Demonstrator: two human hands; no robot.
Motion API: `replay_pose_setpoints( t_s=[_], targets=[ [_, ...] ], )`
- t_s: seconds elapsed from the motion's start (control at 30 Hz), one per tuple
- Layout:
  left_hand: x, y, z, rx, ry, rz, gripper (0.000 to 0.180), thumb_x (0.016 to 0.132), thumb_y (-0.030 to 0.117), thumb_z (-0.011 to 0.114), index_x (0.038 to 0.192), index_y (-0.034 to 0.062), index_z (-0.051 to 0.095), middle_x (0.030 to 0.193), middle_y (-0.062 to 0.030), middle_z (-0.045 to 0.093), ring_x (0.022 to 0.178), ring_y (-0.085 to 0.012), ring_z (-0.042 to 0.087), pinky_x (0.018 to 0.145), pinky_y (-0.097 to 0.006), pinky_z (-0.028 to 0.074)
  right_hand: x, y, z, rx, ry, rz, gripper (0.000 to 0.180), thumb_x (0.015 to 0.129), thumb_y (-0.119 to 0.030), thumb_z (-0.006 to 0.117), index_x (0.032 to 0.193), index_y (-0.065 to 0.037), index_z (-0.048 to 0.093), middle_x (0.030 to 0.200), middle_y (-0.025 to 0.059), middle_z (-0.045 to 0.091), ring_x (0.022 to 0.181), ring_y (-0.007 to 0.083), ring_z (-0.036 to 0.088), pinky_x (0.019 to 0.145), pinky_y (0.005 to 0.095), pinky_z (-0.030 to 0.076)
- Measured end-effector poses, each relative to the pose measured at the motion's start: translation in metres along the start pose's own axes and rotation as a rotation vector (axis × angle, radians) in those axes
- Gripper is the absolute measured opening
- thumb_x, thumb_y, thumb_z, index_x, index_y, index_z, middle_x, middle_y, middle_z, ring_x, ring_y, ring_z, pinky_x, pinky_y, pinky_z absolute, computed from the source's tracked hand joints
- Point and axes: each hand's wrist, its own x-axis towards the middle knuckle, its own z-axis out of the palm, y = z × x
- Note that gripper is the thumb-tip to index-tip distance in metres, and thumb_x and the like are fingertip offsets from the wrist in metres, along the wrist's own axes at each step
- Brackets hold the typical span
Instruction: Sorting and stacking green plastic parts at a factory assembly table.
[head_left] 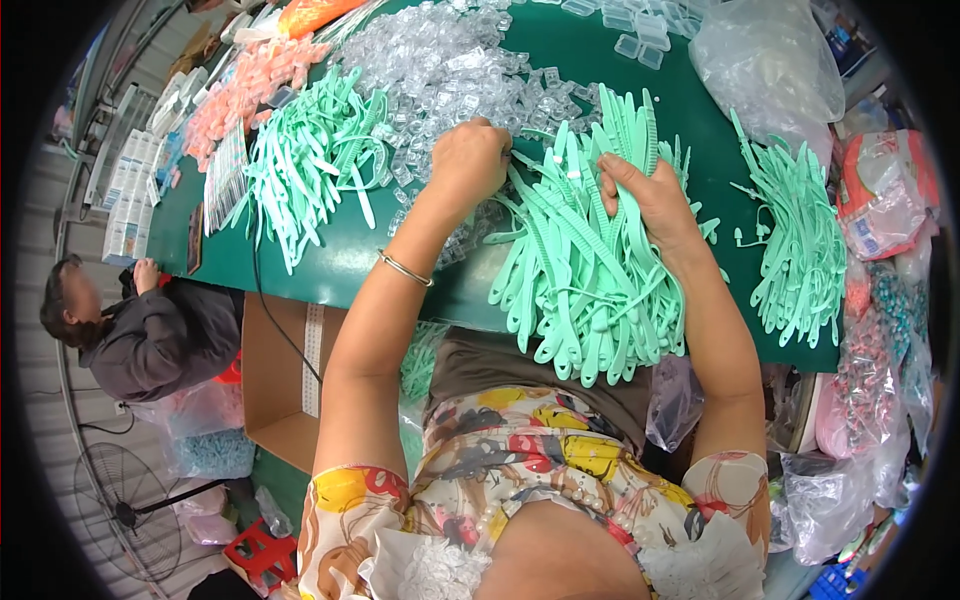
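Note:
My right hand [652, 198] is wrapped round part of a thick bundle of mint-green plastic straps [590, 260], thumb on top. The straps have ridged middles and rounded ends with small holes. Their lower ends hang over the near edge of the green table [450, 290]. My left hand [470, 158] is closed, knuckles up, just left of the bundle's upper part, beside a heap of small clear plastic pieces [440, 70]. Its fingertips are hidden, so what they pinch cannot be made out. A bangle circles my left wrist.
More mint-green straps lie in piles at left [310, 150] and right [800, 240]. Peach pieces [250, 85] and white boxes [130, 210] are at far left. A clear bag [765, 65] stands back right. Another person [160, 330] sits left, beyond a cardboard box [275, 380].

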Motion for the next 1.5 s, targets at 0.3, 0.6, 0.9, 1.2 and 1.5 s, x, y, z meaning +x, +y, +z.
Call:
replay_pose_setpoints(
  t_s=[0.3, 0.6, 0.9, 1.2, 1.5],
  targets=[
    [-0.002, -0.005, -0.007, -0.047, 0.038, 0.121, 0.009, 0.071, 0.012, 0.064, 0.08, 0.0086, 0.066, 0.08, -0.0097, 0.061, 0.079, -0.0305, 0.06, 0.068, -0.041, 0.048, -0.003, -0.006, 0.004, -0.018, 0.009, -0.018, 0.018, 0.086, -0.021, 0.058, 0.079, -0.006, 0.053, 0.064, -0.0004, 0.051, 0.055, 0.0075, 0.048, 0.055, 0.0216, 0.038],
    [0.002, -0.01, -0.001, 0.069, 0.004, 0.124, 0.013, 0.071, 0.012, 0.065, 0.084, 0.0089, 0.067, 0.08, -0.0103, 0.062, 0.076, -0.0312, 0.06, 0.067, -0.041, 0.048, -0.004, -0.007, 0.004, -0.012, 0.006, 0.014, 0.015, 0.086, -0.022, 0.058, 0.084, -0.008, 0.053, 0.063, -0.0008, 0.05, 0.056, 0.0081, 0.047, 0.061, 0.0233, 0.04],
    [-0.003, -0.006, -0.006, 0.002, 0.052, 0.106, 0.01, 0.075, 0.014, 0.064, 0.082, 0.006, 0.064, 0.079, -0.0107, 0.061, 0.074, -0.0306, 0.06, 0.066, -0.04, 0.048, -0.007, -0.01, 0.007, -0.006, 0.041, 0.04, 0.015, 0.085, -0.02, 0.06, 0.087, -0.006, 0.055, 0.065, 0.0006, 0.051, 0.056, 0.0087, 0.048, 0.057, 0.0237, 0.04],
    [-0.013, 0.018, -0.007, -0.719, 0.14, -0.119, 0.011, 0.076, 0.005, 0.066, 0.086, 0.002, 0.063, 0.075, -0.0089, 0.065, 0.063, -0.0172, 0.063, 0.059, -0.028, 0.049, -0.007, -0.012, 0.007, -0.036, 0.014, -0.001, 0.015, 0.081, -0.018, 0.063, 0.084, -0.005, 0.056, 0.067, 0.0008, 0.053, 0.056, 0.0083, 0.049, 0.056, 0.0236, 0.04],
    [-0.013, 0.058, -0.009, -0.904, 0.242, -0.023, 0.012, 0.078, 0.0, 0.065, 0.089, 0.0002, 0.061, 0.077, -0.0017, 0.063, 0.063, -0.0065, 0.059, 0.058, -0.02, 0.048, -0.009, -0.014, 0.007, 0.028, -0.012, 0.028, 0.02, 0.078, -0.016, 0.065, 0.09, -0.001, 0.06, 0.07, 0.0013, 0.055, 0.06, 0.0086, 0.05, 0.051, 0.0239, 0.042]
  ],
)
